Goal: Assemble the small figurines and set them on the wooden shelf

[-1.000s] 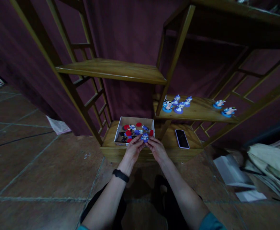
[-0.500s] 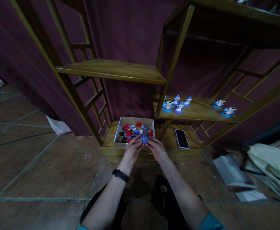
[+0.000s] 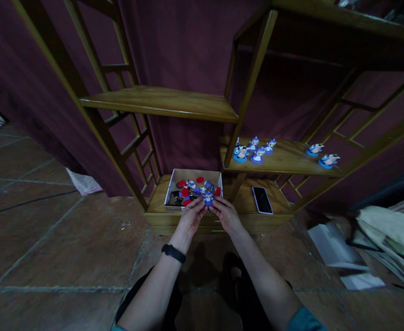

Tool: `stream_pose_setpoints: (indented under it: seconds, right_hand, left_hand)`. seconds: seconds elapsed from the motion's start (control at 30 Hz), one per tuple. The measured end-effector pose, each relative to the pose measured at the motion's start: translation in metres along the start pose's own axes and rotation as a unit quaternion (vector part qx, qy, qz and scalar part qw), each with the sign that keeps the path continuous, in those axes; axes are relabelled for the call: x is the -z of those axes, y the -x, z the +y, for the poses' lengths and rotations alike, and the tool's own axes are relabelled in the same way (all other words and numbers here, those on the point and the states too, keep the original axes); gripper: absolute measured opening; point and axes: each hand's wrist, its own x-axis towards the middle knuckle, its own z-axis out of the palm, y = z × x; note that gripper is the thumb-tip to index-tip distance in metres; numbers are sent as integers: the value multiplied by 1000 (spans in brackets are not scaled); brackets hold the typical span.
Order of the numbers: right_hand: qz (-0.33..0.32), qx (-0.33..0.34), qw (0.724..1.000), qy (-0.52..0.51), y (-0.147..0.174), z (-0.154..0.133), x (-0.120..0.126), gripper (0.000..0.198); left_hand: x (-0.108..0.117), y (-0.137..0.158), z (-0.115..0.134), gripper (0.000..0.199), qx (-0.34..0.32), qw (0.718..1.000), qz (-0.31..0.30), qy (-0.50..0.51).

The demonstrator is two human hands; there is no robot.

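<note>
A small purple-and-white figurine (image 3: 208, 198) is held upright between both hands, in front of the near right corner of an open cardboard box (image 3: 169, 187). My left hand (image 3: 192, 214) grips it from the left with closed fingers, and my right hand (image 3: 225, 213) pinches it from the right. Inside the box lie several more figurines in a jumble, with red, black and purple parts, among them a red round base (image 3: 200, 179). Their finer details are too small to make out.
On the right shelf (image 3: 285, 161) stand several purple-and-white figurines (image 3: 257, 155) and pink-and-blue ones (image 3: 329, 161). A phone (image 3: 262, 200) lies on the lower board. An upright post (image 3: 250, 87) divides the wooden unit. A pale bag (image 3: 388, 234) rests on the floor at right.
The figurine in my hands has turned: earlier its round purple base faced me, and now it stands upright with its head showing. Both hands have stayed in nearly the same place.
</note>
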Motion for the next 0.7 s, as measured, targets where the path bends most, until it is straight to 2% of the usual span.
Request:
stream_pose_setpoints:
  seconds: [0.3, 0.7]
  right_hand:
    - [4, -4, 1000, -6, -1, 1, 0, 26]
    - [-43, -17, 999, -14, 0, 3, -5, 32]
  left_hand:
    - [-2, 0, 1, 22, 9, 1000, 1, 7]
    - [-2, 1, 2, 19, 3, 1000, -23, 1]
